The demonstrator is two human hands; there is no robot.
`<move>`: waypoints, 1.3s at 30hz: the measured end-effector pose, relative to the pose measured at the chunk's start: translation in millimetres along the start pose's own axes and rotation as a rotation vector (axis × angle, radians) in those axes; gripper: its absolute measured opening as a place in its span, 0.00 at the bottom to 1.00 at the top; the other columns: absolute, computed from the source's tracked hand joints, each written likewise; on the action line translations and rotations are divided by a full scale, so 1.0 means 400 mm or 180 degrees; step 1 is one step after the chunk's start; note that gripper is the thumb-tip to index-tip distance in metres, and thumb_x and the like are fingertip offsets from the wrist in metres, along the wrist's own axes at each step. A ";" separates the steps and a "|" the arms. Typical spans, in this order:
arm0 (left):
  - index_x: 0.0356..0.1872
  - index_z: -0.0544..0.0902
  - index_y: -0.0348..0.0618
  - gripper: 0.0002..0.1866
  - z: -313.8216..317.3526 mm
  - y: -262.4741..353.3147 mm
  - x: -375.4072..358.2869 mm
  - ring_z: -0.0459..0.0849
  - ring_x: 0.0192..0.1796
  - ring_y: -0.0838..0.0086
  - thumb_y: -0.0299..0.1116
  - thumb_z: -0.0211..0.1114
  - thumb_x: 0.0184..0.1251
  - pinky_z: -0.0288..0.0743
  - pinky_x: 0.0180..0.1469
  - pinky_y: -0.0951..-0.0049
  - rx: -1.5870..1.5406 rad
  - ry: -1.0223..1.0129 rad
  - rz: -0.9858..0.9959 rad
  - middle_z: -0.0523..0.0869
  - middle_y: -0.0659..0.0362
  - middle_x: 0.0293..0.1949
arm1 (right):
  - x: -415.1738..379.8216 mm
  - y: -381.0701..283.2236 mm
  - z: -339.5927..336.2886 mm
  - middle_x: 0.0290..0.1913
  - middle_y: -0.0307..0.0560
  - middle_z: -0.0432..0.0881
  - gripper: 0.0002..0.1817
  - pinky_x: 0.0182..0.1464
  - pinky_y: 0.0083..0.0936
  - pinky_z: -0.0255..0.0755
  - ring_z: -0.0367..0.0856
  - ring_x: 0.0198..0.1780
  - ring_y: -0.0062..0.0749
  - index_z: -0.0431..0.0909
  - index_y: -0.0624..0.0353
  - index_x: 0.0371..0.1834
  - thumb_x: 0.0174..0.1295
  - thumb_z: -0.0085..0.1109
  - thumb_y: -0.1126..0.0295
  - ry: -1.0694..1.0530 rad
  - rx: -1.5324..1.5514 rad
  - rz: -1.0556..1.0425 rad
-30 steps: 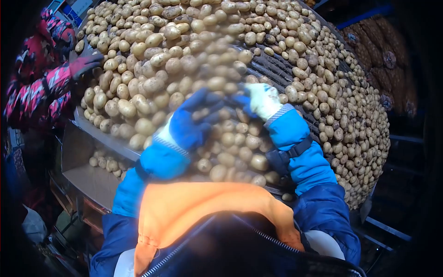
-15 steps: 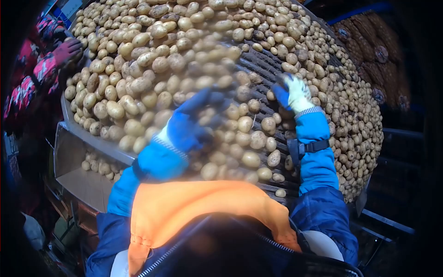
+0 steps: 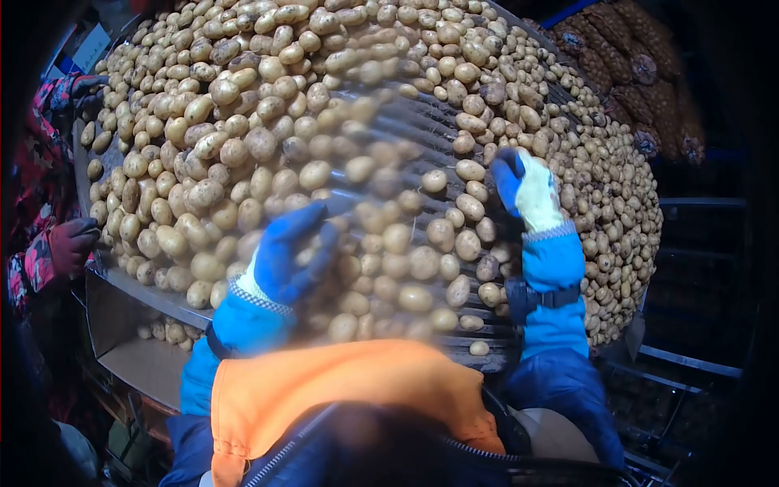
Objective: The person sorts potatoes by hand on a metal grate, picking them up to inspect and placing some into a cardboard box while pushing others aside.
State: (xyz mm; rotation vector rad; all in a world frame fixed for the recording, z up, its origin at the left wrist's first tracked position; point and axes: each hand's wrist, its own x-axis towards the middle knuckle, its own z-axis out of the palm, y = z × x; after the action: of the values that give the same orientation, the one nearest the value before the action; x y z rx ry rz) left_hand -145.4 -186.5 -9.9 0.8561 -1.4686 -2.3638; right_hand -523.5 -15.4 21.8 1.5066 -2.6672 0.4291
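Potatoes [image 3: 205,193] cover a slatted metal surface [image 3: 418,122], whose dark bars show between them near the middle. Over the potatoes at centre left is my left hand [image 3: 294,252], in a blue and pale glove, its fingers curved apart with potatoes beside and below them. A smear on the view blurs this area. My right hand [image 3: 523,185], gloved the same way, rests at the edge of the right-hand potatoes, back upward, thumb side to the left. Its fingertips are partly hidden, and no held potato can be made out.
At the left edge a co-worker in a pink patterned sleeve has one gloved hand [image 3: 73,246] by the rim. Below it is a metal chute [image 3: 142,365] with potatoes. Filled net sacks [image 3: 625,49] are stacked at the upper right. Metal rails [image 3: 690,361] run at the lower right.
My left hand has moved left and down, and its fingers are curved. My right hand has shifted slightly. The potatoes near the middle lie differently, and the co-worker's hands have moved apart.
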 end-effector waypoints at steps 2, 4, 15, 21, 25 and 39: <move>0.70 0.78 0.33 0.21 -0.004 0.003 0.013 0.83 0.67 0.67 0.23 0.61 0.80 0.73 0.73 0.67 -0.0218 0.0082 -0.0284 0.85 0.49 0.67 | 0.077 -0.039 0.006 0.47 0.61 0.91 0.17 0.52 0.43 0.83 0.92 0.51 0.52 0.87 0.60 0.54 0.71 0.66 0.59 -0.0296 0.0160 0.0351; 0.70 0.78 0.33 0.21 -0.005 0.004 0.013 0.83 0.68 0.67 0.23 0.62 0.79 0.73 0.73 0.67 -0.0291 0.0065 -0.0196 0.85 0.49 0.67 | 0.166 -0.049 0.036 0.47 0.61 0.91 0.20 0.55 0.43 0.82 0.91 0.53 0.53 0.88 0.55 0.54 0.70 0.66 0.52 -0.0931 -0.0597 0.0510; 0.70 0.78 0.31 0.29 -0.004 -0.079 0.090 0.85 0.66 0.58 0.30 0.70 0.70 0.75 0.71 0.61 0.0374 -0.0314 0.0930 0.86 0.46 0.65 | 0.239 -0.104 0.273 0.57 0.71 0.87 0.26 0.64 0.51 0.80 0.87 0.60 0.63 0.85 0.59 0.60 0.68 0.61 0.52 -0.0662 -0.0660 0.1044; 0.71 0.78 0.33 0.29 -0.014 -0.071 0.098 0.85 0.66 0.62 0.28 0.69 0.69 0.76 0.71 0.61 0.0250 -0.0287 0.0757 0.87 0.50 0.64 | 0.239 -0.044 0.226 0.55 0.67 0.89 0.29 0.62 0.52 0.80 0.86 0.60 0.63 0.81 0.59 0.62 0.68 0.66 0.48 -0.0707 -0.0949 0.0803; 0.72 0.77 0.34 0.27 0.004 -0.060 0.104 0.84 0.67 0.67 0.22 0.68 0.72 0.78 0.70 0.64 -0.0550 -0.0378 0.0474 0.85 0.53 0.67 | 0.243 -0.002 0.242 0.53 0.64 0.89 0.28 0.62 0.51 0.80 0.87 0.58 0.62 0.82 0.57 0.62 0.69 0.65 0.48 -0.0721 -0.0642 0.0550; 0.75 0.75 0.39 0.23 -0.012 -0.113 0.130 0.82 0.67 0.69 0.24 0.59 0.82 0.83 0.65 0.66 -0.3027 -0.0844 -0.0558 0.84 0.55 0.67 | 0.254 -0.116 0.262 0.59 0.62 0.88 0.26 0.65 0.47 0.77 0.86 0.62 0.57 0.82 0.56 0.64 0.71 0.60 0.52 -0.0341 -0.0620 0.1233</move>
State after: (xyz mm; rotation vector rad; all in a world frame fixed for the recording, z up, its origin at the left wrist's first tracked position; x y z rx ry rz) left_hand -179.5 -193.8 -69.5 0.4234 -0.1825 -2.9003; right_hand -527.7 -150.0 -51.1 0.9885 -2.9844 0.0968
